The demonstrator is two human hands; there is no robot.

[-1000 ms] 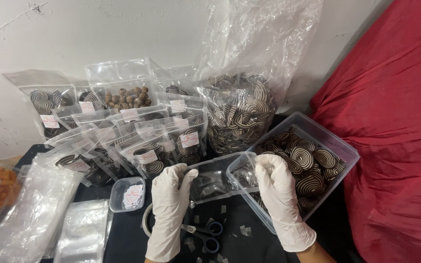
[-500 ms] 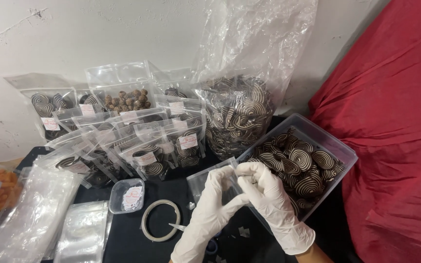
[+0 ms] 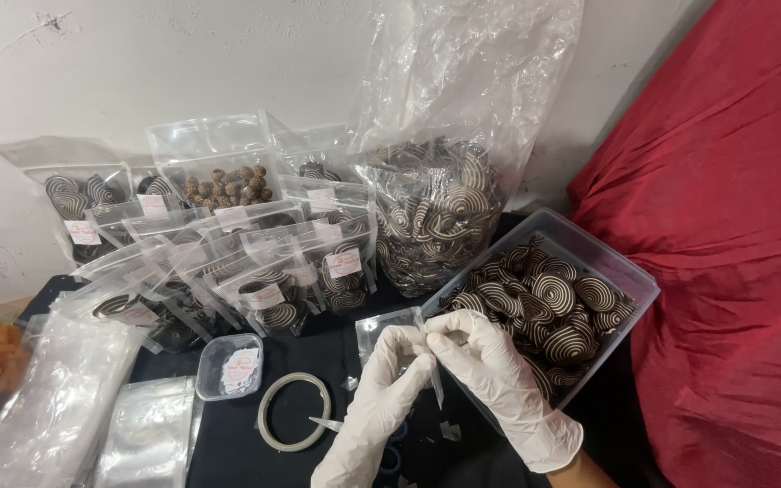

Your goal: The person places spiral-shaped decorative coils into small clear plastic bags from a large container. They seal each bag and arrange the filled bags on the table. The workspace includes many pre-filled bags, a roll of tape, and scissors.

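Both my hands wear white gloves and meet at the top edge of a small clear plastic pouch (image 3: 383, 327). My left hand (image 3: 374, 405) pinches the pouch's mouth from the left. My right hand (image 3: 492, 378) pinches the same edge from the right, fingertips touching the left ones. The pouch looks empty and hangs over the black table (image 3: 237, 452). Just right of my hands stands a clear plastic tub (image 3: 621, 271) filled with brown-and-cream spiral cookies (image 3: 553, 298).
A big clear bag of spiral cookies (image 3: 436, 212) stands behind. Several filled, labelled pouches (image 3: 264, 280) are stacked at the left. A tape ring (image 3: 294, 423), a small lidded tub (image 3: 230, 366) and empty pouches (image 3: 56, 407) lie at the front left. Red cloth (image 3: 734, 226) fills the right.
My hands were apart, holding the pouch open by its two sides. They have come together at its top edge, and the pouch mouth is now pinched narrow.
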